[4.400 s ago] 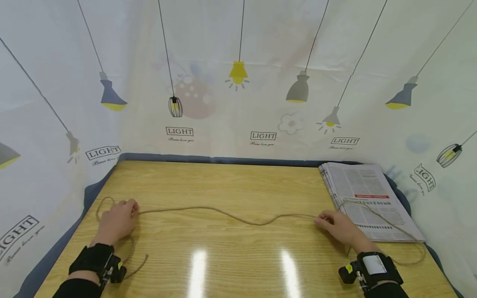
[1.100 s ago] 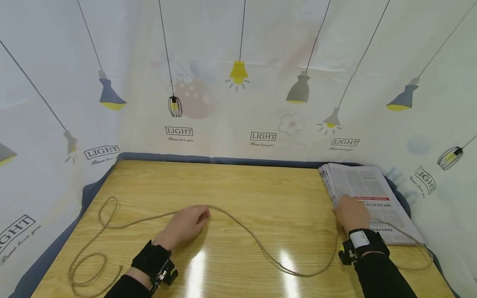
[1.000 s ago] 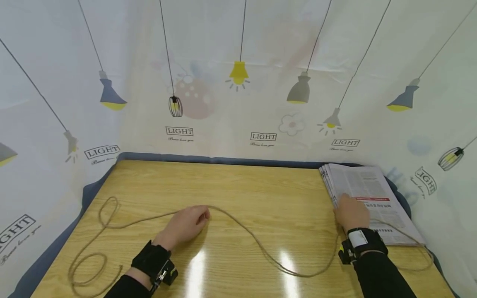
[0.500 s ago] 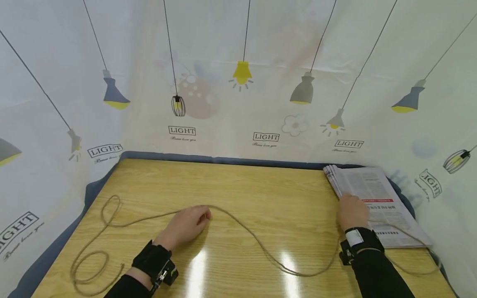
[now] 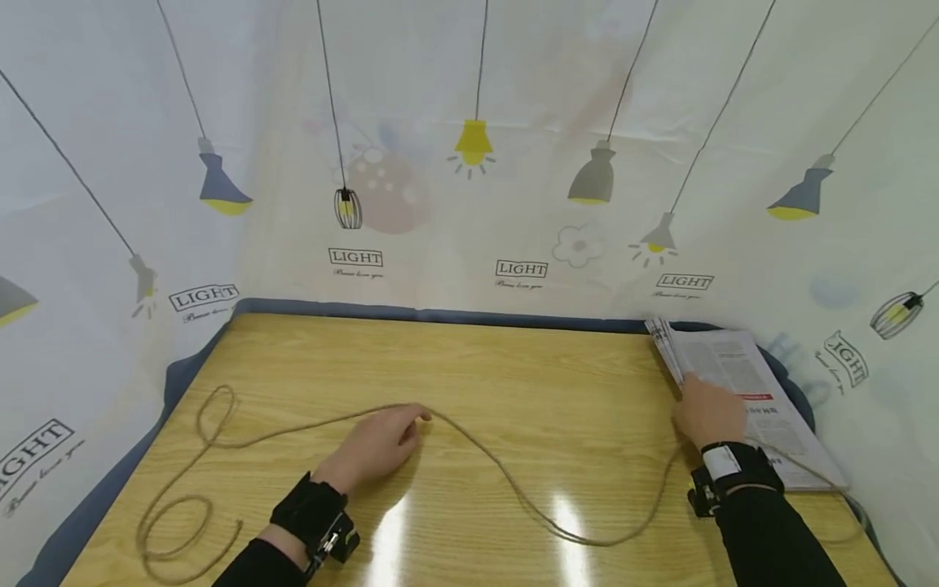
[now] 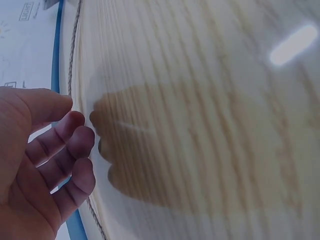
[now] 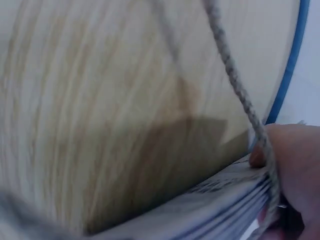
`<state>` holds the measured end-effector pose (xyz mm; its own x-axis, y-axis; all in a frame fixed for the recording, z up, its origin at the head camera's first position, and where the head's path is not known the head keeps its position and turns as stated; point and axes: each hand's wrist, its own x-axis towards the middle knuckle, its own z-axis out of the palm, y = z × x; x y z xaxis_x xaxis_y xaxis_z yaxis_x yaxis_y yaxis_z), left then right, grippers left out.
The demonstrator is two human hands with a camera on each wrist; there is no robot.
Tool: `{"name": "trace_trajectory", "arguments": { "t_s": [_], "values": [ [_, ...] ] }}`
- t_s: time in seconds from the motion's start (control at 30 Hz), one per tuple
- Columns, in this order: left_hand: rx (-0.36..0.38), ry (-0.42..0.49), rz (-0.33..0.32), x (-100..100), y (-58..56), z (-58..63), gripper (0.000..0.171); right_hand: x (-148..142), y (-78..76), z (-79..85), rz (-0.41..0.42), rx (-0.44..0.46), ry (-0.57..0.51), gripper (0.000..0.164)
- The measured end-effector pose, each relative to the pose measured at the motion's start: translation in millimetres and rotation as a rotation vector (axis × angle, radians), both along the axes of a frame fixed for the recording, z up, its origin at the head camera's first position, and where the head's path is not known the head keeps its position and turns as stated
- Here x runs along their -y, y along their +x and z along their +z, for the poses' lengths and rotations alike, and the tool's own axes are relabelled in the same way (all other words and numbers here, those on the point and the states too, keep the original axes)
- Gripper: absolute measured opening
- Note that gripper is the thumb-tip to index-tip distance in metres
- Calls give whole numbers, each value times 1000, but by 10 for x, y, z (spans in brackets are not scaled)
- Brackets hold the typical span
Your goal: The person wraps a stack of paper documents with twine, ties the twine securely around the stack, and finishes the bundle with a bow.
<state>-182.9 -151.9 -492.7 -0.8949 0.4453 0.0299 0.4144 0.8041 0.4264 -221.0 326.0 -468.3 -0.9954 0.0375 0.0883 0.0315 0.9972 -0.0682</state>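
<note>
While the closed right grip [image 5: 710, 412] holds the newspapers [image 5: 778, 432] by their left edge, the left grip [image 5: 377, 444] sits loosely curled at the rope [image 5: 597, 543], nothing visibly held. Newspapers at right of bench [image 5: 469, 359], rope snaking across.

Wood-grain surface [image 5: 455, 367]. Behind surface: pale sheet [image 5: 418, 65] printed with lamps [image 5: 473, 139], LIGHT labels [image 5: 522, 269], flower [image 5: 579, 246]. Blue border [image 5: 440, 315] along surface's far edge. Glare [image 5: 389, 538] on surface.

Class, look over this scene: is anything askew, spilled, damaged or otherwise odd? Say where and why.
The newspapers look askew: their left edge is lifted in the right hand, layers fanned. The rope straggles loosely, looped at left. No spill shows.
</note>
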Motion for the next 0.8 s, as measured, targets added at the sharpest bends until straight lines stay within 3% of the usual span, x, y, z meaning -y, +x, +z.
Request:
{"name": "trace_trajectory", "arguments": {
  "t_s": [0.2, 0.43, 0.57, 0.8],
  "values": [
    [-4, 12, -19, -94, -22, -11, 26, -149, 28, 80, -37, -26, -12, 14],
    [47, 82, -51, -323, -147, 29, 23, -136, 113, 37, -95, -219, -6, 16],
    [123, 193, -96, -769, -302, 148, 23, -68, 141, -4, -138, -227, -38, 31],
    [223, 382, -220, -1919, -435, 382, 27, 55, 198, -10, -154, -249, -41, 33]
  ]
}}
